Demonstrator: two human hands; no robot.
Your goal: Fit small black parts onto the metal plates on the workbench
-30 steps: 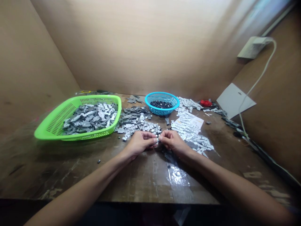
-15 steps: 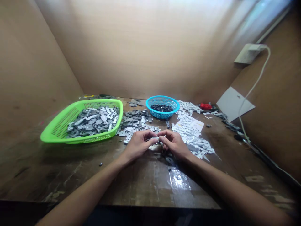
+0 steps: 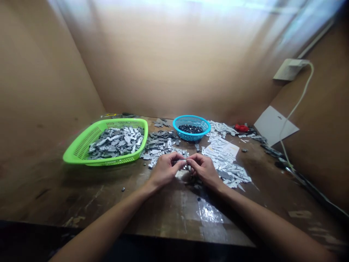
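My left hand (image 3: pixel 167 168) and my right hand (image 3: pixel 203 169) meet over the middle of the table. Between their pinched fingertips is a small, flat, light-grey metal piece (image 3: pixel 181 161), mostly covered by the fingers. Both hands grip it, one at each end. Just under the fingers lie a few small dark shiny parts (image 3: pixel 186 167). Grey flat metal pieces (image 3: pixel 160 142) are heaped beyond my left hand. To the right of my right hand spreads a pile of whiter flat pieces (image 3: pixel 231 173).
A green basket (image 3: pixel 133 157) full of grey metal pieces stands at the left. Further back, a blue basket (image 3: pixel 191 137) holds small black parts. A red object (image 3: pixel 241 127), a white card (image 3: pixel 275 126) and a hanging cable (image 3: pixel 299 97) are on the right.
The whole view has shifted a little, so things appear slightly lower and further right. Both hands keep their pinch on the metal piece, which now looks flatter and thinner between the fingers.
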